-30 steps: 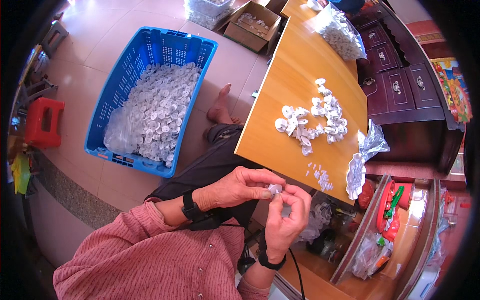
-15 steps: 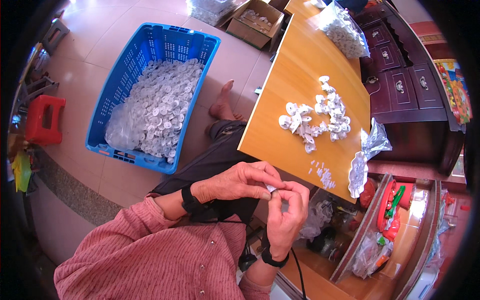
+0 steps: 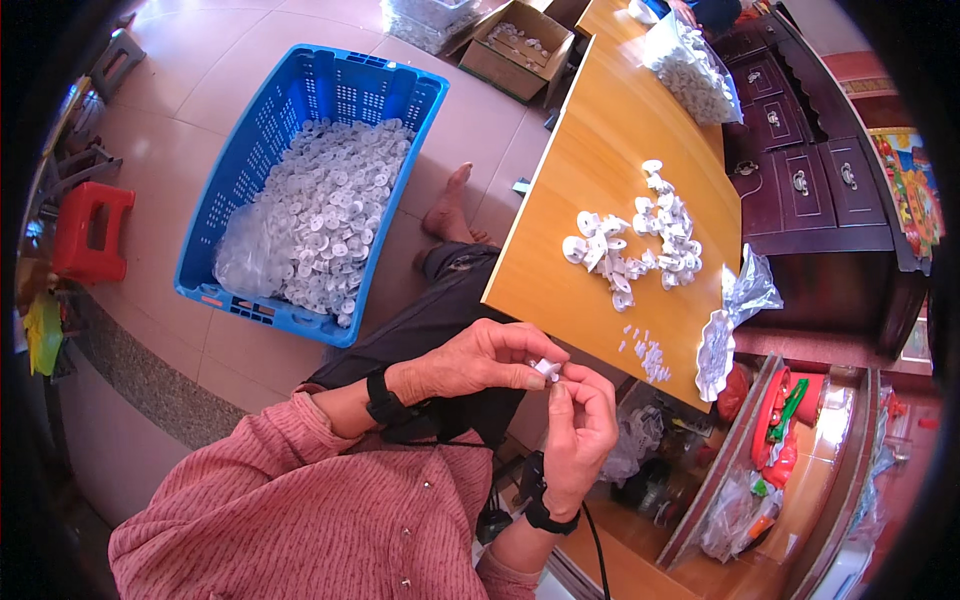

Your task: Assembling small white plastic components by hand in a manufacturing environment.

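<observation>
My left hand and my right hand meet over my lap, fingertips pinched together on a small white plastic part. Both wrists wear black bands. Ahead on the wooden table lies a heap of similar white plastic pieces, with a few tiny white bits nearer the table's edge. A blue crate on the floor to my left holds several white round parts over clear plastic.
A crumpled clear bag lies at the table's right edge, a filled bag of white parts at its far end. A cardboard box sits on the floor beyond. A red stool stands far left; a dark cabinet right.
My hands have stayed together on the small part, fingers shifting slightly. The view has drifted a little; nothing else moved.
</observation>
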`<act>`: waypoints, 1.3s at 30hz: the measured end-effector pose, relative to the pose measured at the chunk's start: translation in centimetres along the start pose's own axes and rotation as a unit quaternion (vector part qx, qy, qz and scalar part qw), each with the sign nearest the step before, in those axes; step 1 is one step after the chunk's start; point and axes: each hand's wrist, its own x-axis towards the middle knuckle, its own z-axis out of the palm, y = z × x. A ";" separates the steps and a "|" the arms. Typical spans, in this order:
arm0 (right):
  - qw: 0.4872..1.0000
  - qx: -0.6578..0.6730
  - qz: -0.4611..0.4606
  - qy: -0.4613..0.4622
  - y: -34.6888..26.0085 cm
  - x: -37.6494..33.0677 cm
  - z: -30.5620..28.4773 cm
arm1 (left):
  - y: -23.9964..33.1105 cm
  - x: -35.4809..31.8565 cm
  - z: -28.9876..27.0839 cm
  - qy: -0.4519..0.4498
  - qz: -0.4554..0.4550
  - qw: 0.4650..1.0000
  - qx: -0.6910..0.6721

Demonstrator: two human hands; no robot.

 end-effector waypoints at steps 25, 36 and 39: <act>0.999 0.047 -0.009 0.011 -0.2 -0.1 1.6 | 1.4 -1.0 0.0 0.022 0.025 0.997 0.068; 0.995 0.084 0.042 0.023 0.9 -1.1 2.1 | 4.2 -2.5 -1.0 0.163 0.069 0.984 0.018; 0.996 0.086 0.022 0.001 1.9 -1.6 2.5 | 5.3 -3.3 -3.7 0.317 0.123 0.940 0.007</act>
